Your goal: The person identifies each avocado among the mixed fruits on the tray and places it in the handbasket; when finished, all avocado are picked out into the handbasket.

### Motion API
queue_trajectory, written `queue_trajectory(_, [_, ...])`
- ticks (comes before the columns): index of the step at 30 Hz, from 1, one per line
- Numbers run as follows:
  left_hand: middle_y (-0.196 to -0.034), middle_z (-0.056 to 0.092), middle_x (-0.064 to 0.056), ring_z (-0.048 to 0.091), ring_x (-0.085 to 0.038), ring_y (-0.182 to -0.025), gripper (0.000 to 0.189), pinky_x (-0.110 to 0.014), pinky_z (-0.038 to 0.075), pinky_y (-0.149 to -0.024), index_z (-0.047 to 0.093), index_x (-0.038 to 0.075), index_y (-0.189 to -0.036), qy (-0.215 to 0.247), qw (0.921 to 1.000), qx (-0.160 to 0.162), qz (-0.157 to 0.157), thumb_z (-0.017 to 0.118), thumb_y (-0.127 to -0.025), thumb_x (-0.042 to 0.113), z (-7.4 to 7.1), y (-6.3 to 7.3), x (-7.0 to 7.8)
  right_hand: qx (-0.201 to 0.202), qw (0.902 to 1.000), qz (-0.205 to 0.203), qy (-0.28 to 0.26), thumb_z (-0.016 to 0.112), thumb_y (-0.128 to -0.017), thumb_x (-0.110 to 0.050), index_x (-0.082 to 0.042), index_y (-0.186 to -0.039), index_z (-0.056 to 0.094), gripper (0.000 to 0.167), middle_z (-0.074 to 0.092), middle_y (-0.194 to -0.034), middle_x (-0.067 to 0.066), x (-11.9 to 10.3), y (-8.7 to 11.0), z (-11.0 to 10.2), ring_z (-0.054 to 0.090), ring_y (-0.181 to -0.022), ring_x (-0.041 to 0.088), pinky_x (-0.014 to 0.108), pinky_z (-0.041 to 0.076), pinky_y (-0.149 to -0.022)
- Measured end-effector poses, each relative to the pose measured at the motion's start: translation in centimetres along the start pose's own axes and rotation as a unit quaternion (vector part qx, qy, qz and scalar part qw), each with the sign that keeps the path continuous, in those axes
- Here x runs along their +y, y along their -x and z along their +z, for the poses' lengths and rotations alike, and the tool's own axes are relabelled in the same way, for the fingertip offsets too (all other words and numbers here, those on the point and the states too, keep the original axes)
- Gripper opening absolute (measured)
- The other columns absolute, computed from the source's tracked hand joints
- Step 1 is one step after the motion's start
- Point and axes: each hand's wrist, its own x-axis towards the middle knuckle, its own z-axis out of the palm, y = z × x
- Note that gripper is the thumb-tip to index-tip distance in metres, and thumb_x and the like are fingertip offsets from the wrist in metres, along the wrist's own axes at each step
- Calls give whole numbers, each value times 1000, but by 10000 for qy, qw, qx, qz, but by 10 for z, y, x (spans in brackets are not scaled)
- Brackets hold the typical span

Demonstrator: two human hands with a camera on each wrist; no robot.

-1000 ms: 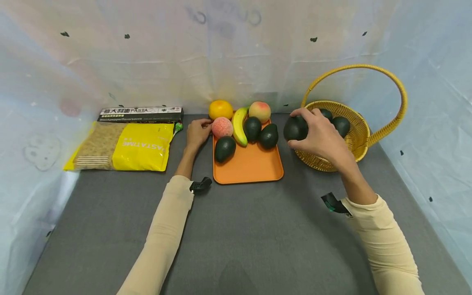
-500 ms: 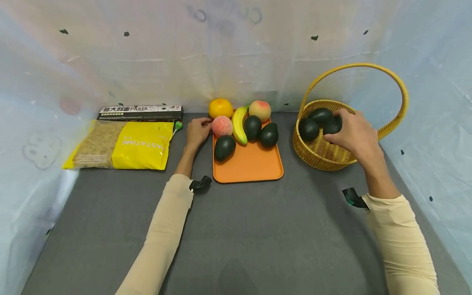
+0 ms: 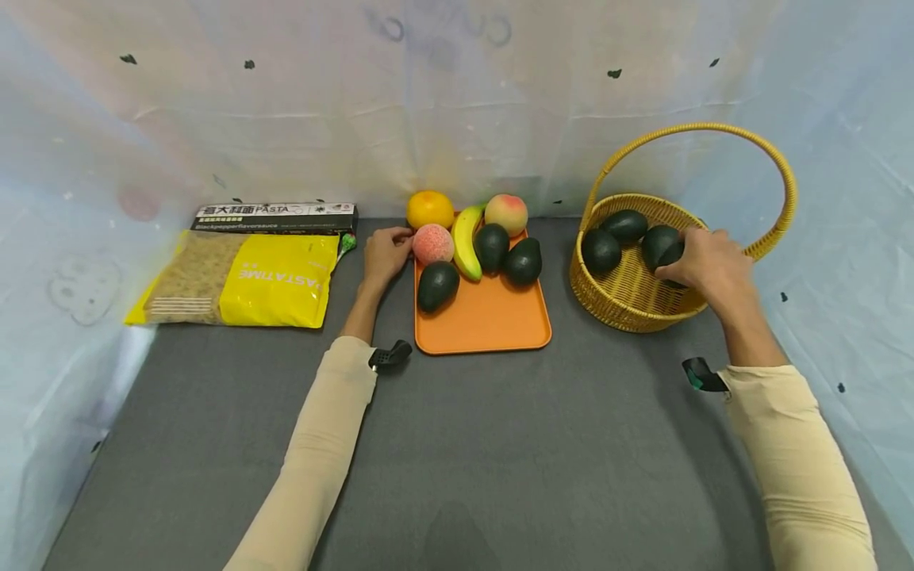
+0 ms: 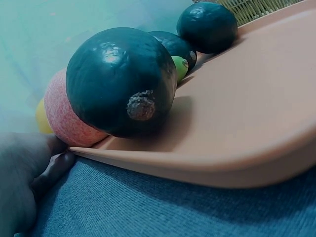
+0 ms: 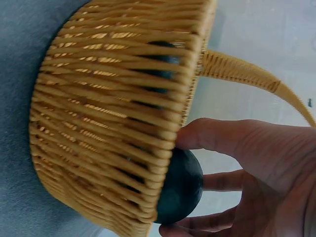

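At the right, my right hand (image 3: 714,266) reaches over the rim of a yellow wicker basket (image 3: 631,317) and grips a dark green avocado (image 5: 180,190) between thumb and fingers. More avocados (image 3: 601,251) lie in the basket's left and back. In the right wrist view, the basket's weave partly hides the gripped fruit. My left hand (image 3: 385,255) pinches the left rim of an orange tray (image 3: 493,325), beside a pink peach (image 3: 432,244). On the tray are several avocados (image 3: 438,287), a banana (image 3: 467,242), an orange (image 3: 430,209) and a second peach (image 3: 506,214).
To the left lie a yellow pasta bag (image 3: 278,281) and a black-and-white pasta box (image 3: 274,218) behind it, with a small green-headed item (image 3: 347,244) beside them. The basket's tall handle (image 3: 785,186) arches up. A plastic sheet hangs behind the grey table (image 3: 500,452).
The right hand carried an avocado from the basket's left rim into the basket, then moved toward its right side. The left hand stayed at the tray's rim.
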Motion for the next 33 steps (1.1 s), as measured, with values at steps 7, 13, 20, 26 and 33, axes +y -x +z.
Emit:
queue_trajectory(7, [-112, 79, -19, 75, -35, -103, 32, -50, 57, -97, 78, 6, -121, 26, 10000, -50, -18, 68, -101, 29, -2, 0, 1, -64, 9999, -14, 101, 74, -88, -29, 18, -108, 58, 54, 47, -114, 53, 5, -18, 18, 45, -107, 72, 74, 48, -76])
queue_trajectory(13, [-111, 79, -19, 75, -34, -102, 32, -49, 57, -96, 78, 6, -121, -35, 9999, -84, -45, 68, -101, 28, 0, 1, 1, -31, 9999, 45, 116, 64, -88, -12, 25, -112, 57, 44, 41, -122, 58, 3, -24, 25, 41, -113, 76, 80, 44, -83])
queue_trajectory(20, [-111, 79, -19, 75, -35, -102, 31, -50, 57, -97, 79, 5, -120, 0, 10000, -22, -31, 68, -100, 28, 0, -1, 2, -92, 9998, -40, 162, 71, -88, -6, 22, -113, 59, 39, 38, -126, 57, 2, -24, 24, 37, -117, 77, 80, 44, -85])
queue_trajectory(26, [-112, 80, -18, 75, -34, -103, 33, -49, 57, -99, 78, 6, -122, -72, 9999, -66, -64, 67, -100, 29, 0, -1, 2, -134, 9996, -202, 131, 79, -87, -10, 17, -117, 60, 45, 41, -126, 55, 5, -19, 24, 37, -118, 76, 80, 43, -86])
queue_trajectory(33, [-111, 79, -19, 75, -34, -103, 32, -49, 57, -98, 78, 5, -121, -18, 10000, -28, -63, 68, -100, 27, -1, 0, 1, -103, 9996, -274, 11, 81, -88, -14, 12, -122, 57, 50, 44, -123, 49, 2, -15, 21, 38, -117, 74, 80, 41, -86])
